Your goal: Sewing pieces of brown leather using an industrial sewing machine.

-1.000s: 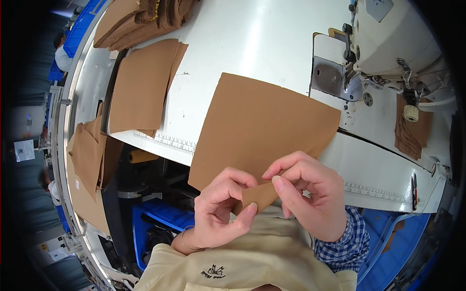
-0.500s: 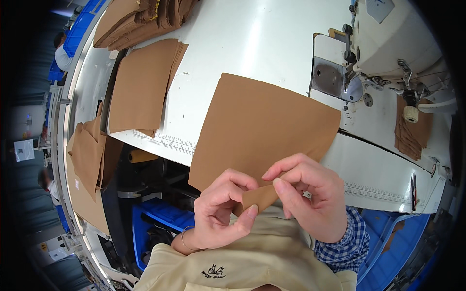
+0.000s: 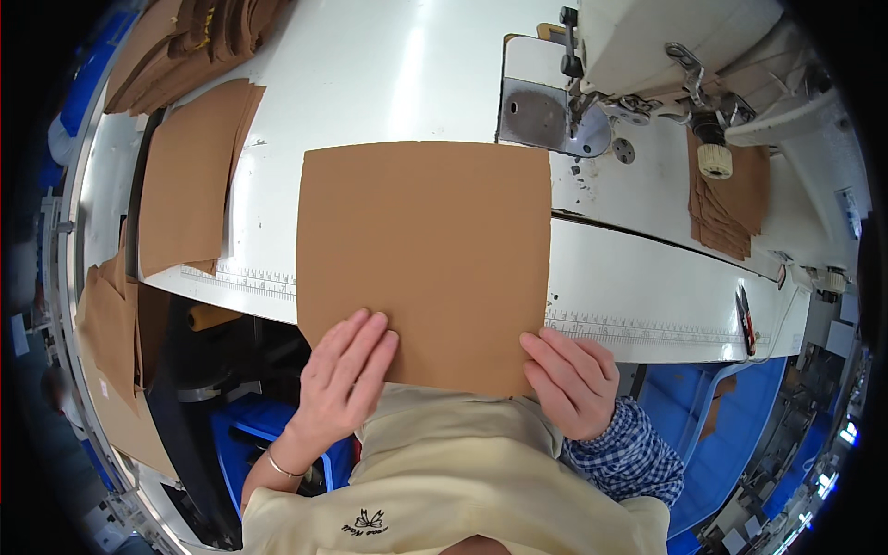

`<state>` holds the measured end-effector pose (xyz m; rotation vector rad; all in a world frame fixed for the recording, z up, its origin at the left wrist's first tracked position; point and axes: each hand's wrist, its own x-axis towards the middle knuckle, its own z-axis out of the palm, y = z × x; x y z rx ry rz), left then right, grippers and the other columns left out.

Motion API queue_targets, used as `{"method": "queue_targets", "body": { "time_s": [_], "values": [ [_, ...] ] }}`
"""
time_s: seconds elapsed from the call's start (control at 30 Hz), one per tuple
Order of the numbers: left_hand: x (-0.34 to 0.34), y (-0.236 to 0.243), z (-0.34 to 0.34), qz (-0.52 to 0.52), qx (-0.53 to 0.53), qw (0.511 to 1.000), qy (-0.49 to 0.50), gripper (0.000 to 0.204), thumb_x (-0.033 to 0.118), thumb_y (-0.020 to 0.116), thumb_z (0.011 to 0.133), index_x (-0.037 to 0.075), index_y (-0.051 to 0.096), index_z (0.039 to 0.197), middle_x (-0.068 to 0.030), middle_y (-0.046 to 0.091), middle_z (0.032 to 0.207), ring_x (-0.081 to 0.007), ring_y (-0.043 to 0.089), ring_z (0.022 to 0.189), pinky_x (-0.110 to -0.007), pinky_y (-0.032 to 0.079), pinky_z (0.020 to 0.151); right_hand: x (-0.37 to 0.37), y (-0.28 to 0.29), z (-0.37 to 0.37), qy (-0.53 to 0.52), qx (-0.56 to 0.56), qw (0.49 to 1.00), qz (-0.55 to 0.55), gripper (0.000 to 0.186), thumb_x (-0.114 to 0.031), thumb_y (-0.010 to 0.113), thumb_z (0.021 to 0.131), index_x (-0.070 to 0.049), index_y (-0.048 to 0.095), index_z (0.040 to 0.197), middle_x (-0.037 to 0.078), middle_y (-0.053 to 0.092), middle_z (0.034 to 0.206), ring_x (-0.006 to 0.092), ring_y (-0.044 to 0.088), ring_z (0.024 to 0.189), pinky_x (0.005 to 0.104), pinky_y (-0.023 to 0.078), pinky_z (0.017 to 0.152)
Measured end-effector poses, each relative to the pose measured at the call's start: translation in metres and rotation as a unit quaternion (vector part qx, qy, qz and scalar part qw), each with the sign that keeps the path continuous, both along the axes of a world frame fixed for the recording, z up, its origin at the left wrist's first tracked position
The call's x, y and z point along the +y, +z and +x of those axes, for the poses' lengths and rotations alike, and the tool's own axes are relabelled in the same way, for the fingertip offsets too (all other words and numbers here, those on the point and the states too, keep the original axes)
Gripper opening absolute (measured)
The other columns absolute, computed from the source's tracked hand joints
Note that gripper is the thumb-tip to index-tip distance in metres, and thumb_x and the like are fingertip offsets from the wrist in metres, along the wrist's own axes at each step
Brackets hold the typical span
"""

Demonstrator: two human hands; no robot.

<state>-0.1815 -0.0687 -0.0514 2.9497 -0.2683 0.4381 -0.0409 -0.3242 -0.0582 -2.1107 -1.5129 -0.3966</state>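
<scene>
A brown fabric panel (image 3: 425,250), roughly square, lies spread over the front edge of the white table, its near part reaching toward my apron. My left hand (image 3: 347,375) is at its near left corner, fingers stretched over the top and thumb hidden beneath the cloth. At the near right corner, my right hand (image 3: 573,384) has its fingertips on the side edge; its thumb is out of sight. Both hands appear to hold the panel between fingers and hidden thumbs.
A sewing machine (image 3: 666,55) stands at the far right, with small brown pieces (image 3: 731,203) beside it. Brown panels (image 3: 185,180) and a thick stack (image 3: 190,46) lie left. Snips (image 3: 746,319) rest near the right front edge; blue bins (image 3: 717,425) sit below.
The folded bit of cloth pinched between my hands has been let down flat. My hands have moved apart to the two near corners, and the panel now lies squarer to me. The view has shifted.
</scene>
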Motion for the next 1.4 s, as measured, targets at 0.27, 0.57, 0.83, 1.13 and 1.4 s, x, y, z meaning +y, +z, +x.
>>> {"method": "queue_targets", "body": {
  "time_s": [0.27, 0.57, 0.83, 1.13, 1.4],
  "values": [
    [0.008, -0.012, -0.006, -0.008, -0.033, 0.999, 0.017, 0.039, -0.007, 0.062, 0.079, 0.001, 0.068, 0.116, -0.0162, 0.063, 0.124, -0.0331, 0.059, 0.117, -0.043, 0.053, 0.095, 0.002, -0.013, 0.001, -0.019, 0.01, 0.998, 0.06, 0.013, -0.003, 0.068, 0.081, -0.004, 0.065, 0.094, 0.012, 0.071, 0.11, 0.024, 0.067, 0.104, 0.0322, 0.051, 0.083],
    [0.013, -0.007, -0.004, -0.032, -0.026, 0.999, 0.011, 0.039, -0.009, 0.06, 0.076, -0.005, 0.067, 0.114, -0.0177, 0.065, 0.121, -0.0347, 0.061, 0.115, -0.044, 0.053, 0.095, 0.002, -0.012, 0.0, -0.022, 0.02, 0.998, 0.054, 0.022, -0.004, 0.069, 0.08, -0.008, 0.069, 0.101, 0.009, 0.07, 0.11, 0.023, 0.065, 0.106, 0.0324, 0.051, 0.084],
    [0.042, 0.016, -0.014, -0.043, 0.014, 0.999, -0.024, 0.038, 0.007, 0.072, 0.071, -0.002, 0.069, 0.108, -0.0152, 0.07, 0.109, -0.0312, 0.067, 0.103, -0.04, 0.055, 0.087, -0.002, 0.01, 0.004, 0.012, 0.068, 0.998, -0.003, 0.034, 0.002, 0.064, 0.076, -0.007, 0.07, 0.108, 0.006, 0.068, 0.114, 0.0186, 0.064, 0.101, 0.0329, 0.049, 0.087],
    [0.055, 0.028, 0.026, -0.49, 0.092, 0.843, 0.201, 0.015, -0.001, 0.066, 0.091, -0.005, 0.067, 0.105, -0.0063, 0.07, 0.088, -0.0093, 0.065, 0.08, -0.023, 0.051, 0.07, 0.038, 0.033, 0.021, -0.118, 0.357, 0.92, 0.111, 0.029, -0.003, 0.07, 0.085, -0.002, 0.064, 0.113, 0.007, 0.062, 0.075, 0.0226, 0.06, 0.064, 0.0315, 0.049, 0.062],
    [0.061, 0.046, 0.037, -0.577, 0.142, 0.772, 0.224, 0.033, 0.006, 0.069, 0.092, -0.004, 0.057, 0.121, -0.003, 0.068, 0.086, -0.007, 0.061, 0.075, -0.021, 0.049, 0.066, 0.048, 0.026, 0.019, -0.168, 0.281, 0.943, 0.061, 0.032, -0.011, 0.071, 0.086, -0.006, 0.063, 0.116, 0.004, 0.059, 0.073, 0.0202, 0.058, 0.052, 0.03, 0.046, 0.048]
  ]
}}
